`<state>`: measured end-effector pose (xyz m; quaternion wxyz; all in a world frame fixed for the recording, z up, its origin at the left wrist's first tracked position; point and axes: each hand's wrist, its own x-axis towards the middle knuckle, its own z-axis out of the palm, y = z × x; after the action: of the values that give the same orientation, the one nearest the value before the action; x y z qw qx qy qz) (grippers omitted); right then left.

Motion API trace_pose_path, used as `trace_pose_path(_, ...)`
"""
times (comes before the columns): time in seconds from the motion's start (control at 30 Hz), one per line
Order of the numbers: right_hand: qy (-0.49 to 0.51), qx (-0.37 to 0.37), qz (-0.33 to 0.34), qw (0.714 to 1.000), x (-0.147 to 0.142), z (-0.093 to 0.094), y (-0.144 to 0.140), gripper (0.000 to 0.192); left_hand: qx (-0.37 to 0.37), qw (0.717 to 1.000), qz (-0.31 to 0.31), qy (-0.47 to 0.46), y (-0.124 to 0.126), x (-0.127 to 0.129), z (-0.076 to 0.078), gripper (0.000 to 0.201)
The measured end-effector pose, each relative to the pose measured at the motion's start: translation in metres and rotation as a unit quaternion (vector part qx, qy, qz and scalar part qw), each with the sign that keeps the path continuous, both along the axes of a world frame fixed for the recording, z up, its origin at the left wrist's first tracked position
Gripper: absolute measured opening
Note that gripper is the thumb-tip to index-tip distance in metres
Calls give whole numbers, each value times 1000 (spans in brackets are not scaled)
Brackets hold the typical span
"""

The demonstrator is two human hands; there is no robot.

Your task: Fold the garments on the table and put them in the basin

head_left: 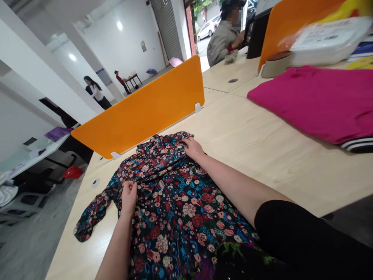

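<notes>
A dark floral dress (pixel 186 198) with a gathered collar lies spread over the wooden table, its lower part running toward me. One long sleeve stretches out to the left on the tabletop. My left hand (pixel 129 194) is closed on the fabric near the armpit of that sleeve, fingertips pinched together. At the opposite shoulder, my right hand (pixel 192 148) grips the cloth between thumb and fingers. Creases run across the chest between both hands. The other sleeve is not clearly visible.
An orange divider (pixel 151 105) stands along the table's far side. To the right lies a magenta garment (pixel 314 101) with a striped cuff, near a round container (pixel 276 64) and a white plastic package (pixel 323 41). A person (pixel 223 42) sits beyond. A red basin (pixel 72 172) is at left.
</notes>
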<state>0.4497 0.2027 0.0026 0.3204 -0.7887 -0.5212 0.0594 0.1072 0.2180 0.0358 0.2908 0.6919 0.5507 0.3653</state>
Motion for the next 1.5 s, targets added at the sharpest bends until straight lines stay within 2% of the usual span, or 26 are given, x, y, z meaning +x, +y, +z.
trace_pose_path(0.1, -3, -22, 7, 1000, 3, 2, 1, 49, -44, 998, -42, -35, -1, 0, -7, 36)
trace_pose_path(0.2, -13, -37, 9, 999, 6, 3, 4, 52, -102, 989, -92, -56, -1, 4, -4, 56)
trace_pose_path(0.3, -25, -58, 6, 998, 7, 7, 10, 57, -133, 983, -127, -26, 1, 9, 2, 70)
trace_pose_path(0.37, -29, -74, 6, 997, 6, 11, 16, 53, -111, 986, -127, -13, 2, 10, 3, 64)
trace_pose_path(0.5, -23, -85, -12, 996, 9, 21, 26, 32, -65, 989, -125, -33, 3, 4, 4, 41)
trace_pose_path(0.63, -14, -33, -77, 996, 17, 27, 29, 37, 20, 991, -107, -72, 11, 0, 13, 36)
trace_pose_path(0.7, -3, -5, -74, 997, 19, 28, 29, 38, 52, 992, -88, -73, 20, 3, 14, 43)
trace_pose_path(0.8, 23, -30, -62, 997, 19, 29, 24, 48, 2, 997, -50, -60, 35, 11, 4, 65)
trace_pose_path(0.87, 29, -51, -84, 995, 16, 33, 18, 53, -35, 999, -17, -32, 41, 13, -6, 72)
trace_pose_path(1.0, -9, -46, -91, 995, 5, 44, 3, 34, -24, 997, 46, 53, 43, 11, -20, 57)
trace_pose_path(1.13, -27, -56, -62, 996, -7, 33, -7, 26, -35, 992, 56, 106, 40, 7, -17, 34)
trace_pose_path(1.23, -33, -47, -42, 997, -9, 14, -7, 26, -32, 992, 45, 111, 37, 10, -15, 31)
trace_pose_path(1.33, -34, -20, -31, 999, -8, 3, -5, 26, -1, 997, 27, 67, 30, 15, -14, 32)
trace_pose_path(1.5, -27, 15, -19, 999, -6, 6, -4, 28, 62, 997, -4, -43, 17, 19, 0, 39)
